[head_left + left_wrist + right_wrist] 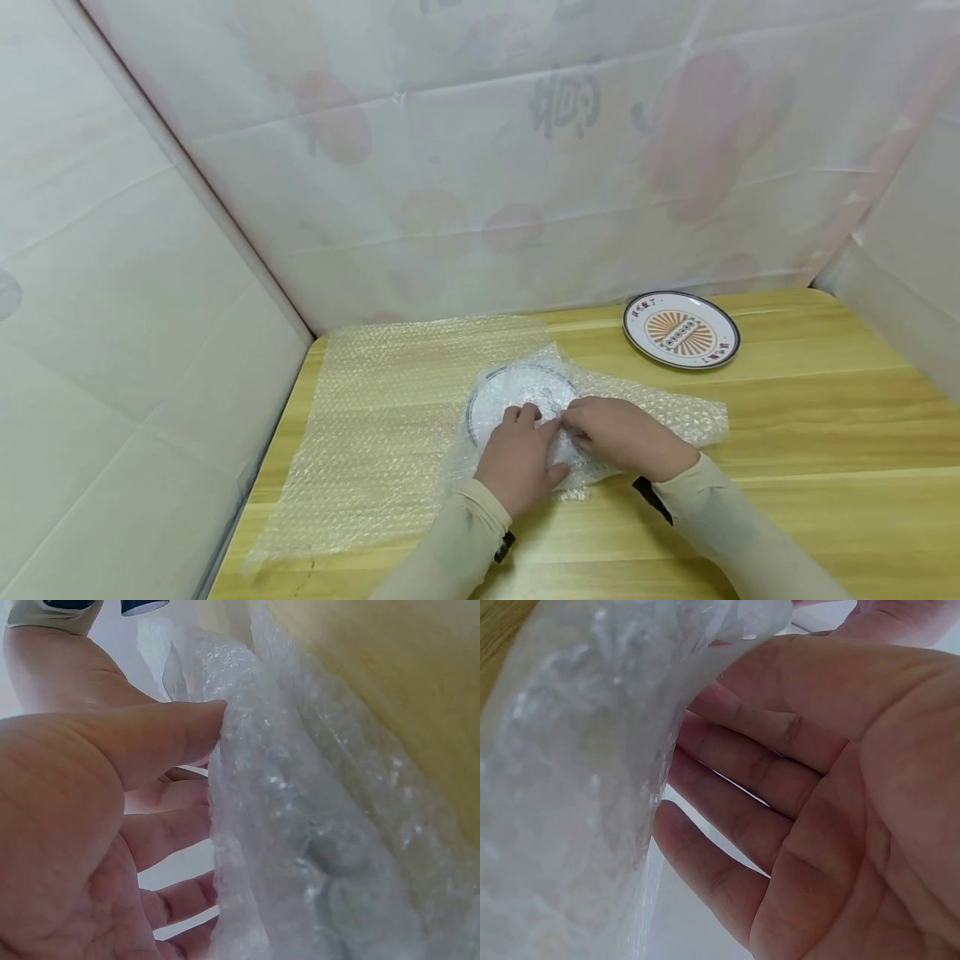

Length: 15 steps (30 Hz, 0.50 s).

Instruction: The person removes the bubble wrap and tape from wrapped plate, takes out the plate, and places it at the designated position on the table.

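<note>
A white plate (pixel 497 402) with a dark rim band lies on the table under folded bubble wrap (pixel 667 408). My left hand (pixel 521 462) rests on the wrapped plate; in the left wrist view its thumb and spread fingertips touch the wrap's surface (pixel 292 825). Right beside it, my right hand (pixel 618 433) pinches the wrap over the plate's right part. The right wrist view shows a fold of wrap (pixel 592 765) against the thumb and index finger, the other fingers loosely bent. Both hands and the wrap partly cover the plate.
Flat bubble wrap (pixel 375 433) spreads left across the wooden table (pixel 825 500). A second plate (pixel 682 330), with an orange sunburst print and dark rim, lies unwrapped at the back right. Cloth-covered walls (pixel 450 167) stand behind and on both sides.
</note>
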{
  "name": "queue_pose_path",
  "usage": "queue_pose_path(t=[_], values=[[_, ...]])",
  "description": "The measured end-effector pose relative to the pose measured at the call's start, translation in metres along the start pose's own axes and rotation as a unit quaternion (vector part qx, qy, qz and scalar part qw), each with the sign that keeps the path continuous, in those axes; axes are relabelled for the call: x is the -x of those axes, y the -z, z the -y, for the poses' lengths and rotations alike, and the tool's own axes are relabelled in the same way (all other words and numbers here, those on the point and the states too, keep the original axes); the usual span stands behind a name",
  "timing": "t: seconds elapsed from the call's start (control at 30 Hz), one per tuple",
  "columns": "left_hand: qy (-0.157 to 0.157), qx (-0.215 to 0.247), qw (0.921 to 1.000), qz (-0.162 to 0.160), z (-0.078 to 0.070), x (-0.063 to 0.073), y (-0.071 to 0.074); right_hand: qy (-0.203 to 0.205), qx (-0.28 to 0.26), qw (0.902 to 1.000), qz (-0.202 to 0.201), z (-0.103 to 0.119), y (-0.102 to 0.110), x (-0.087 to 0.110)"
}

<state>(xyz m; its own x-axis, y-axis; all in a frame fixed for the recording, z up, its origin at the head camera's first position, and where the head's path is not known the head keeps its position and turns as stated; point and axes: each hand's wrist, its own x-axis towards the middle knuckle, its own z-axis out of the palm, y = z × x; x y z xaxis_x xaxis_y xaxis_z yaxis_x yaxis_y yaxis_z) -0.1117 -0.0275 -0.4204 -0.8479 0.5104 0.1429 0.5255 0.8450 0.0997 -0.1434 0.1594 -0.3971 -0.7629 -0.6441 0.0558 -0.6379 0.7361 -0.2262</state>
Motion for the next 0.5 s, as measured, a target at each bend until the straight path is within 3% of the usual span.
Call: queue_pose_path(t=[0.5], values=[[0.011,0.04,0.9991,-0.002,0.0034,0.0008,0.0016,-0.004,-0.024,0.9996,0.013,0.0017,0.0036,-0.001]])
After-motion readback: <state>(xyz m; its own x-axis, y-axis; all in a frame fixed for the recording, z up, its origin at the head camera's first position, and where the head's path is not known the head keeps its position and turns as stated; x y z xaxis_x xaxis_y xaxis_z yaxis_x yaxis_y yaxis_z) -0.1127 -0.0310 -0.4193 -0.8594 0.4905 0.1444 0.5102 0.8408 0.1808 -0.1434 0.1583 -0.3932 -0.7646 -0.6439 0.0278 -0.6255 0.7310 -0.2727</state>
